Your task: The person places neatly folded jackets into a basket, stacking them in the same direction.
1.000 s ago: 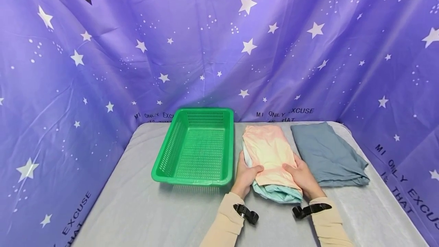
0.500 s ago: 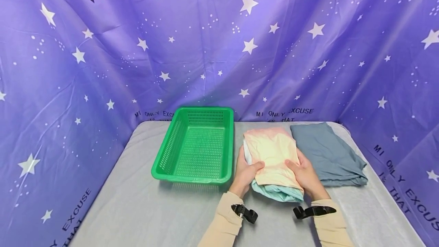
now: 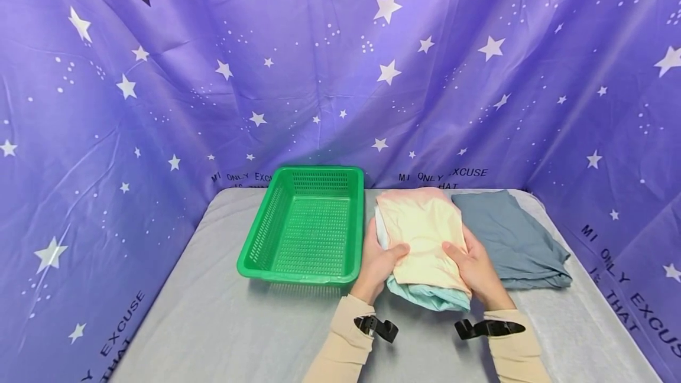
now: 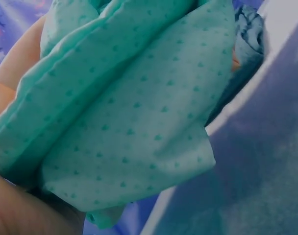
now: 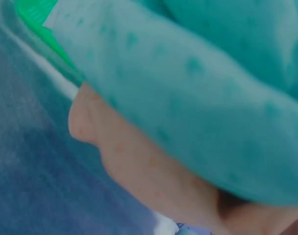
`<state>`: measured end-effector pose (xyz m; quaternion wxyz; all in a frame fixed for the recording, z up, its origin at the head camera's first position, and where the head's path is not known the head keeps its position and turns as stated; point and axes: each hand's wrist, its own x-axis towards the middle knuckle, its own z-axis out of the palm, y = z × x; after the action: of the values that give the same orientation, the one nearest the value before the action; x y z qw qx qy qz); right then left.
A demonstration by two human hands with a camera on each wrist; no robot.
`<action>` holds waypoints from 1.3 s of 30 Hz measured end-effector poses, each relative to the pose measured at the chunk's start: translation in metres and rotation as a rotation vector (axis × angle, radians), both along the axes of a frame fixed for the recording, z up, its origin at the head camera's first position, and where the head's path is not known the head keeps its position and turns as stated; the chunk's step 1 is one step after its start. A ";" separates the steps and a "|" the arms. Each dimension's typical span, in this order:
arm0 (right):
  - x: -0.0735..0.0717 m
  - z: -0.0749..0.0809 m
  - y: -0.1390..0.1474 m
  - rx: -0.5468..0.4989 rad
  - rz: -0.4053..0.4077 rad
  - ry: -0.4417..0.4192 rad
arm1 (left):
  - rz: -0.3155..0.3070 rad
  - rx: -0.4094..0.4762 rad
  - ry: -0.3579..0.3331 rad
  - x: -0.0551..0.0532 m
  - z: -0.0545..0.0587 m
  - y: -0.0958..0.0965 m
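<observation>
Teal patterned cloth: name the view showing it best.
Left wrist view: the teal patterned cloth fills much of it, and its small printed marks read clearly. The head view shows mainly an edge below the peach cloth; the right wrist view shows part, blurred.

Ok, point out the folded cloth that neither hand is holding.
The slate-blue cloth lying on the table, far right; the peach cloth and mint-green cloth beneath it are gripped between left hand and right hand.

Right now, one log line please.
left hand, right hand: grip folded peach-and-teal fabric; left: green plastic basket; right: folded slate-blue cloth
</observation>
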<state>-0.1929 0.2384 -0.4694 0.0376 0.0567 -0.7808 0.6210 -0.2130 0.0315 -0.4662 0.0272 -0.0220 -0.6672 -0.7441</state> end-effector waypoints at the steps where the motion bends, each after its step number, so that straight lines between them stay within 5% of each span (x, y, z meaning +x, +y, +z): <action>1: 0.000 0.001 -0.001 -0.003 0.000 0.005 | 0.000 -0.003 0.002 0.000 0.002 -0.001; 28: -0.012 0.031 -0.032 -0.100 0.037 0.111 | -0.108 0.156 0.040 -0.009 0.046 -0.042; 39: -0.022 0.053 -0.045 -0.079 0.032 0.161 | -0.105 0.145 0.064 -0.017 0.066 -0.057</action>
<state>-0.2151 0.1935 -0.4168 0.0927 0.1176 -0.7490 0.6454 -0.2296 -0.0253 -0.4004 0.0111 -0.0785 -0.6084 -0.7896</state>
